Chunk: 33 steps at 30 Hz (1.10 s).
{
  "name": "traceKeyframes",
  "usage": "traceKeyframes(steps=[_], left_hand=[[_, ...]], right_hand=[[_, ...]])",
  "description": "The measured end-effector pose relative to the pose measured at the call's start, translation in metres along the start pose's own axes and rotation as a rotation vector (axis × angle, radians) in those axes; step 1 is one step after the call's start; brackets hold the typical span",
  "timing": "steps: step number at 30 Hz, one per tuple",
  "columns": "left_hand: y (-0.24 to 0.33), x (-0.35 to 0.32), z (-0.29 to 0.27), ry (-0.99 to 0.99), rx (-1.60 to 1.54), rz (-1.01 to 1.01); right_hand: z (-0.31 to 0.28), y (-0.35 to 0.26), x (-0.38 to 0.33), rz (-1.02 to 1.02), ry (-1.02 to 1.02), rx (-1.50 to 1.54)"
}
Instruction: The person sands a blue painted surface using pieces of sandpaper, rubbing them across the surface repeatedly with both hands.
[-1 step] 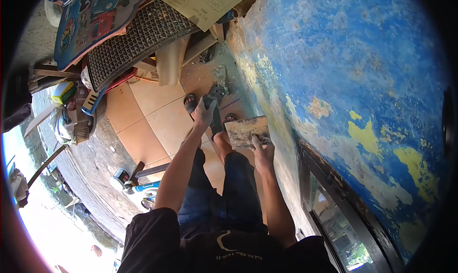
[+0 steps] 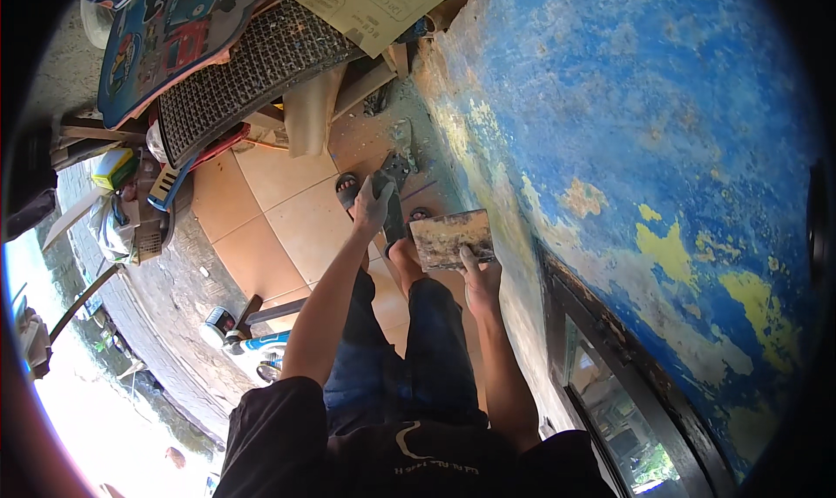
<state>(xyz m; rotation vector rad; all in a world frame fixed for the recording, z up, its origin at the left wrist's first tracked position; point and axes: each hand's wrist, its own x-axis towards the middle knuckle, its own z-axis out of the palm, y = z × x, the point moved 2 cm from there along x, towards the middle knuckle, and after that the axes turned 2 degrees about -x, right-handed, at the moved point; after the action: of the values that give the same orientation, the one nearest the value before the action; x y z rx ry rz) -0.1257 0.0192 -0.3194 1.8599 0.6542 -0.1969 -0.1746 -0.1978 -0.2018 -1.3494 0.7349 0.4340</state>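
My left hand is closed round a dark, blocky object over the tiled floor. A long dark strip runs down beside that hand; I cannot tell whether it belongs to the same object. Between the thumb and fingers of my right hand is a flat rectangular tan piece with dark smears. The thumb lies on its upper face, and the fingers are hidden beneath. Both hands are apart, in front of my knees.
On the right rises a wall with peeling blue and yellow paint, a dark-framed window set low in it. A black textured mat and a printed sandpaper sheet lie far left. A can and a blue-handled tool are left of my legs.
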Motion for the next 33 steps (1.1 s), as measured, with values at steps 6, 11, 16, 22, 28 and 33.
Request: traceKeyframes(steps=[6,11,16,22,28,33], left_hand=[[-0.013,0.012,-0.009,-0.092,-0.047,-0.072],[0.031,0.014,-0.009,-0.13,-0.374,0.002],[0.122,0.006,-0.014,-0.282,-0.876,-0.025],[0.196,-0.001,-0.048,-0.517,-0.931,0.011],[0.215,-0.013,-0.084,-0.495,-1.141,-0.138],[0.234,-0.05,-0.105,-0.534,-1.187,-0.032]], right_hand=[[0.021,-0.007,0.005,0.132,0.169,0.06],[0.041,-0.019,0.017,0.076,0.072,0.115],[0.037,-0.034,0.056,-0.095,0.118,-0.104],[0.076,-0.101,0.034,-0.189,-0.18,0.188],[0.084,-0.16,0.01,-0.504,-0.004,-0.185],[0.094,-0.213,-0.031,-0.546,-0.214,-0.276]])
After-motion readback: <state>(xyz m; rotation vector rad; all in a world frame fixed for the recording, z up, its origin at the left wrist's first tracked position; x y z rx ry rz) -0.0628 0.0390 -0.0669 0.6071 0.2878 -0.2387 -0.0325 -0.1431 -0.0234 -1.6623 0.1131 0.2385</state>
